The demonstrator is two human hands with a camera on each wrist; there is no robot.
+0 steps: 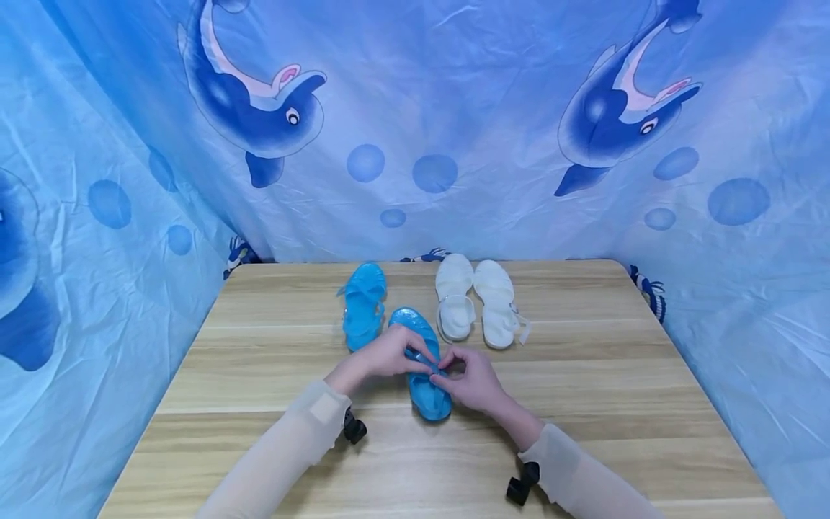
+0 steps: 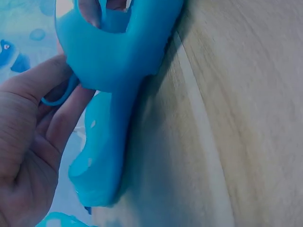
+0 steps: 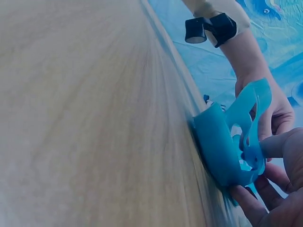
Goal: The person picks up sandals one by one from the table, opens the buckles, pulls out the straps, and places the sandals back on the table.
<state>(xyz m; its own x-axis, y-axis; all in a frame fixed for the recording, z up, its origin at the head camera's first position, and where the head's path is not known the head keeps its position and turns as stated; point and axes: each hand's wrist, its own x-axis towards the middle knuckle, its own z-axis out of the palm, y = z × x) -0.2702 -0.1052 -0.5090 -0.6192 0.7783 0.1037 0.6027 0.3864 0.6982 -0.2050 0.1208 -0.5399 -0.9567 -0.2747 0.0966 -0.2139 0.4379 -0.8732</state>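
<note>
centre: left hand (image 1: 387, 351) and right hand (image 1: 476, 380) pinch blue sandal (image 1: 431, 401) | left of centre: second blue sandal (image 1: 361, 326) | right of centre: white sandals (image 1: 496, 282), side by side | lower half: table (image 1: 279, 367) | top and sides: dolphin curtain (image 1: 415, 86)

The surface (image 1: 616, 346) is light wood with stripes going from side to side. By its far edge lie one blue sandal (image 1: 364, 303), left of the middle, and the left white sandal (image 1: 454, 277) right next to the right white sandal (image 1: 496, 297). Another blue sandal (image 1: 431, 405) lies closer to the near edge.
</note>
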